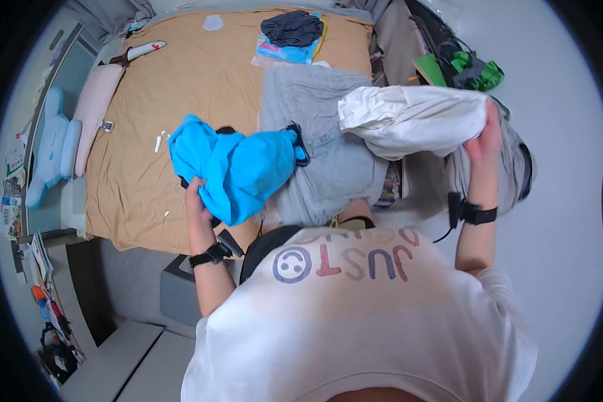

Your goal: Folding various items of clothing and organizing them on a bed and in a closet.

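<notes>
My left hand [196, 200] grips the lower left edge of a bright blue cloth or garment [241, 168] with black parts, held over the bed's edge. Out to the right, my right hand [485, 133] is closed on the end of a bunched white cloth [414, 118], which stretches leftward from it. Between and below the two cloths lies grey fabric [314, 125], spread at the right side of the bed and down over the lap. Both wrists wear black straps with small devices. The fingertips of both hands are partly hidden by the cloth.
An orange-tan sheet covers the bed [145, 110]. At its far side a dark crumpled garment [291, 29] lies on a blue package [286, 50]. A pink pillow [100, 100] and a light blue plush toy [55, 145] are at left. Bags [512, 166] stand on the right.
</notes>
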Available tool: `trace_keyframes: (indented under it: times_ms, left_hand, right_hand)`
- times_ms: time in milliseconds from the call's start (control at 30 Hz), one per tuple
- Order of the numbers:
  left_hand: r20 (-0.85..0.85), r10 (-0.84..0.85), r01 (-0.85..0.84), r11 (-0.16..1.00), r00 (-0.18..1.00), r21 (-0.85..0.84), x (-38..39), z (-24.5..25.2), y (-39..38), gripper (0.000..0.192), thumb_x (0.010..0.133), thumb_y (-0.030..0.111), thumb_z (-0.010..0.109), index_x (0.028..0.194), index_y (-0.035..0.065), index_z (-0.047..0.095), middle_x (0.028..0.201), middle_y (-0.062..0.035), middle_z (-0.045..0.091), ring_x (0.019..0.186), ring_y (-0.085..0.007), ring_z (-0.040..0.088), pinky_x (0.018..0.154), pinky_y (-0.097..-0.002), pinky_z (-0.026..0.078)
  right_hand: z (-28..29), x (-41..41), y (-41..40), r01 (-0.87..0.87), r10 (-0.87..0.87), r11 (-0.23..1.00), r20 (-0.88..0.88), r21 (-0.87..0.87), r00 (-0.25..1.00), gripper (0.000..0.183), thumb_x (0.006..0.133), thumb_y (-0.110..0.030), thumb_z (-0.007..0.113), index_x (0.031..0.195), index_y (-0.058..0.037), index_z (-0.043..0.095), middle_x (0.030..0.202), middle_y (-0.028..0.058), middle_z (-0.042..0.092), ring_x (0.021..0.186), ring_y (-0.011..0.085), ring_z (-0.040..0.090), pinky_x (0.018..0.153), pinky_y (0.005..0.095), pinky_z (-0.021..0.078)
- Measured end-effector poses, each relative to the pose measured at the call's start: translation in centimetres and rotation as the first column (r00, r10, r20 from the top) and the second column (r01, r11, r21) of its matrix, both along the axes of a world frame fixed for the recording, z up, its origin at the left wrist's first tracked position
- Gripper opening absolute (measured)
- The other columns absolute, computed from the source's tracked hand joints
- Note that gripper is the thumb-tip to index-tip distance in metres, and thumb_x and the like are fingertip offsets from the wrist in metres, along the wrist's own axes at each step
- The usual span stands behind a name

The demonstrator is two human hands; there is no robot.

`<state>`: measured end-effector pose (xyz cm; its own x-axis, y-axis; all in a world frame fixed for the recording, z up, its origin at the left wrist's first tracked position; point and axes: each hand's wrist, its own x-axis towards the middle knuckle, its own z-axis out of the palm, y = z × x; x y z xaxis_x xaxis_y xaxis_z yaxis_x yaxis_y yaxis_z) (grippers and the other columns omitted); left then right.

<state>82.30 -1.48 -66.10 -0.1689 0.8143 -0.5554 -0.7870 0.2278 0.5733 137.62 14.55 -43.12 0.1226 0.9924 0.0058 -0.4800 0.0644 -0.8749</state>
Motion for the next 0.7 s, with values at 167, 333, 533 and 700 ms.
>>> trace_keyframes:
  times_ms: [167,333,533,700]
  left_hand:
    - [-0.142,-0.044,0.063,0.990,0.989,0.129,-2.8,3.9,-0.3,0.045,0.070,0.008,0.052,0.113,-0.0062,0.049,0.098,-0.0154,0.061,0.086,-0.0291,0.062,0.075,-0.0401,0.054]
    - [-0.109,-0.209,0.234,0.906,0.972,0.353,-3.7,8.8,-0.8,0.058,0.071,0.009,0.051,0.125,-0.0083,0.041,0.110,-0.0208,0.058,0.094,-0.0308,0.063,0.082,-0.0405,0.054]
    - [-0.147,-0.277,0.312,0.879,0.949,0.361,-2.6,13.1,-1.2,0.055,0.071,0.010,0.052,0.122,-0.0084,0.044,0.102,-0.0192,0.061,0.087,-0.0292,0.064,0.077,-0.0381,0.056]
    - [-0.261,-0.336,0.397,0.887,0.905,0.237,-3.2,12.6,-1.1,0.054,0.070,0.011,0.053,0.119,-0.0083,0.045,0.097,-0.0179,0.061,0.080,-0.0278,0.065,0.072,-0.0370,0.056]
  right_hand:
    - [9.1,-2.5,-7.1,0.018,-0.040,0.971,0.089,0.239,0.995,0.020,0.098,-0.018,0.043,0.109,-0.0037,0.051,0.107,0.0106,0.060,0.101,0.0231,0.059,0.092,0.0387,0.0473]
    - [12.8,-6.8,-10.7,-0.229,0.210,0.901,0.090,0.368,0.973,0.021,0.098,-0.018,0.041,0.110,-0.0034,0.051,0.107,0.0112,0.060,0.102,0.0230,0.059,0.091,0.0389,0.0482]
    - [14.3,-11.4,-14.0,-0.526,0.593,0.736,-0.031,0.427,0.804,0.033,0.099,-0.022,0.036,0.118,0.0006,0.052,0.116,0.0151,0.059,0.108,0.0266,0.057,0.097,0.0418,0.0439]
    - [11.5,-7.9,-10.4,-0.470,0.501,0.763,0.054,0.444,0.864,0.037,0.098,-0.025,0.038,0.119,0.0018,0.052,0.118,0.0149,0.059,0.109,0.0271,0.056,0.099,0.0393,0.0409]
